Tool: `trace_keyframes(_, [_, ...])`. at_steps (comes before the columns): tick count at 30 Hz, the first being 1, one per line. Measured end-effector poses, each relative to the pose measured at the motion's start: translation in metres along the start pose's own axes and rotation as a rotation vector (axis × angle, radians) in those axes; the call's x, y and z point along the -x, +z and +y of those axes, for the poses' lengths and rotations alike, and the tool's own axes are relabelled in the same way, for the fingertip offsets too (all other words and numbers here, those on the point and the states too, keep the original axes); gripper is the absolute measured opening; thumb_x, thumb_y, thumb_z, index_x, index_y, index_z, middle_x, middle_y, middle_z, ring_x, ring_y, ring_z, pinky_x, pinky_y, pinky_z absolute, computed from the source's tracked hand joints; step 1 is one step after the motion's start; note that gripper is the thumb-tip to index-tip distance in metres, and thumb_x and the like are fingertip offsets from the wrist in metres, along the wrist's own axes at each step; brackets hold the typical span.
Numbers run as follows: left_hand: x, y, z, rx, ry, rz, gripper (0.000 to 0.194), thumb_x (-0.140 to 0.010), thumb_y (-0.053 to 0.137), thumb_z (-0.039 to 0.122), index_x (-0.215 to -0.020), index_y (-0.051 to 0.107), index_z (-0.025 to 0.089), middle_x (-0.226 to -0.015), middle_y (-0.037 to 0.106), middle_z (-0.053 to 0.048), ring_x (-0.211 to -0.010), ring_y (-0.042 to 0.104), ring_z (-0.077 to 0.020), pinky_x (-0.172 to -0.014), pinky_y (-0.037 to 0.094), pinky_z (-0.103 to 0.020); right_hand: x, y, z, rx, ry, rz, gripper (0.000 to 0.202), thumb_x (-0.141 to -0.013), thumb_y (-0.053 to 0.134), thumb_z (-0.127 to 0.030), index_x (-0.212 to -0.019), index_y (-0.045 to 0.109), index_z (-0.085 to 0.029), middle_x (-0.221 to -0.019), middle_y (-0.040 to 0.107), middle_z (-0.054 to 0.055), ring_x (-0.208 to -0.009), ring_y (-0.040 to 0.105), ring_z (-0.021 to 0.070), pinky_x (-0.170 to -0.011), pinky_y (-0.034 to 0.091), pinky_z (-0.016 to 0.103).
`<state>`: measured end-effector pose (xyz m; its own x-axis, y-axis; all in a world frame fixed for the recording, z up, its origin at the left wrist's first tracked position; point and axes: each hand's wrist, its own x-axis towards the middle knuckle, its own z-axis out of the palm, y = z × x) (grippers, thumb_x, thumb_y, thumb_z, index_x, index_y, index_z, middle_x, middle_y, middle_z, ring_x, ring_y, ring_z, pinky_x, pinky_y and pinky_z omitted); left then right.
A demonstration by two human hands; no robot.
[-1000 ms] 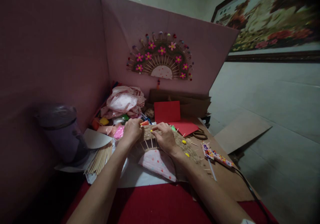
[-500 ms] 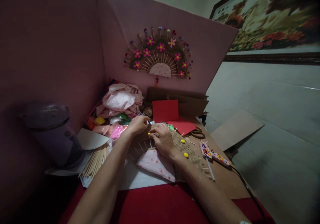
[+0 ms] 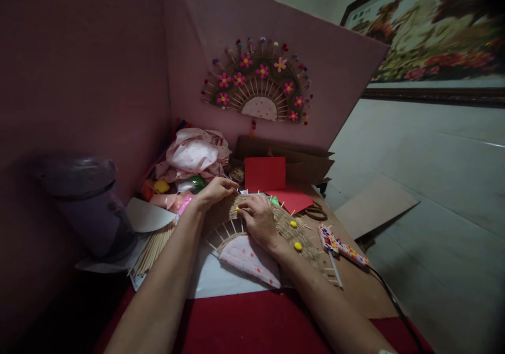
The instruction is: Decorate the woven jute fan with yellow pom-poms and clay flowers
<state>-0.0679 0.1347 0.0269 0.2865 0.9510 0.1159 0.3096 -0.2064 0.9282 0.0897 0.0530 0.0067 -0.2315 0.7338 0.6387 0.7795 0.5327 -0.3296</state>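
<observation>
Twine covers the outer band of the half-round fan (image 3: pixel 284 221), which lies near the middle of the near edge of the desk (image 3: pixel 232 320), straight side toward the person, probably so both hands reach the arc easily. The right hand (image 3: pixel 258 221) rests across it, thumb and forefinger at a yellow button-like piece (image 3: pixel 237 209); whether they pinch or merely press it, I cannot tell. The left hand (image 3: pixel 216 192) is at the far rim, fingertips gathered; anything between them is hidden. Toward the right edge, a flower-patterned glue gun (image 3: pixel 349 251) lies on brown cardboard (image 3: pixel 371 293), perhaps against drips.
</observation>
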Motion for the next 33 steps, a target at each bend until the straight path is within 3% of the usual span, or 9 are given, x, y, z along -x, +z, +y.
trace_keyframes(8, [0.001,-0.001,0.001,0.128,-0.052,0.01,0.031,-0.064,0.066,0.018,-0.093,0.072,0.007,-0.079,0.074,-0.01,-0.066,0.063,-0.0169,-0.066,0.047,-0.028,0.0,0.003,0.0,0.032,-0.003,-0.03,0.004,-0.078,0.068,-0.021,-0.081,0.065,-0.022,-0.085,0.063,0.002,-0.089,0.05,0.0216,-0.078,0.034,0.035])
trace_keyframes(21, [0.0,0.001,0.0,0.146,-0.067,0.032,0.028,-0.065,0.064,0.015,-0.091,0.072,0.008,-0.076,0.073,-0.008,-0.068,0.063,-0.0166,-0.066,0.047,-0.027,0.0,0.007,0.001,0.06,-0.016,-0.045,0.002,-0.08,0.066,-0.022,-0.081,0.066,-0.022,-0.085,0.063,0.003,-0.088,0.049,0.0218,-0.079,0.033,0.034])
trace_keyframes(28, [0.0,0.003,0.001,0.159,-0.084,0.039,0.028,-0.066,0.064,0.016,-0.092,0.072,0.009,-0.073,0.073,-0.007,-0.063,0.063,-0.0158,-0.064,0.048,-0.027,0.008,-0.005,0.002,0.128,-0.102,-0.065,0.028,-0.082,0.052,-0.009,-0.098,0.068,-0.025,-0.087,0.06,0.005,-0.089,0.046,0.0222,-0.077,0.032,0.035])
trace_keyframes(33, [0.0,0.003,0.001,0.154,-0.084,0.044,0.028,-0.065,0.064,0.015,-0.091,0.072,0.008,-0.074,0.073,-0.008,-0.064,0.062,-0.0159,-0.064,0.047,-0.026,0.011,-0.009,0.0,0.298,-0.222,-0.15,0.036,-0.079,0.052,-0.01,-0.109,0.065,-0.025,-0.09,0.059,0.008,-0.091,0.042,0.0255,-0.078,0.029,0.039])
